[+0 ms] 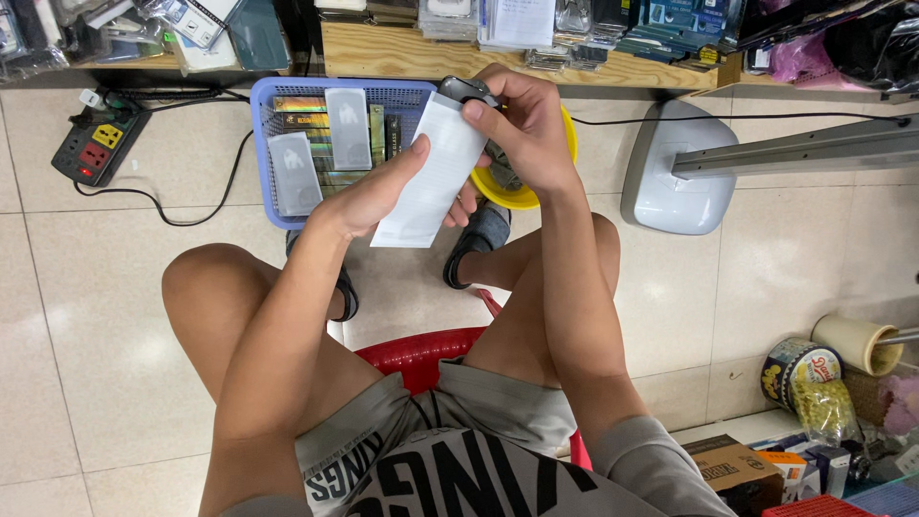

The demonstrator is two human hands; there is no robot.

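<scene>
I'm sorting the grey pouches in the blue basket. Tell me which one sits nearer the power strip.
The left grey pouch, at the basket's left edge, lower in the picture. The other pouch lies further right, toward the basket's middle, so further from the power strip.

blue basket (260,153), yellow bowl (517,196), power strip (99,144), red stool (421,354)

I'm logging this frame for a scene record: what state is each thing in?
White flat paper sleeve: held up by both hands.
Left hand: grip shut on sleeve.
Right hand: pinching sleeve's top, also holding small dark object.
Blue plastic basket: holds packets.
Black power strip: red switch lit.
</scene>
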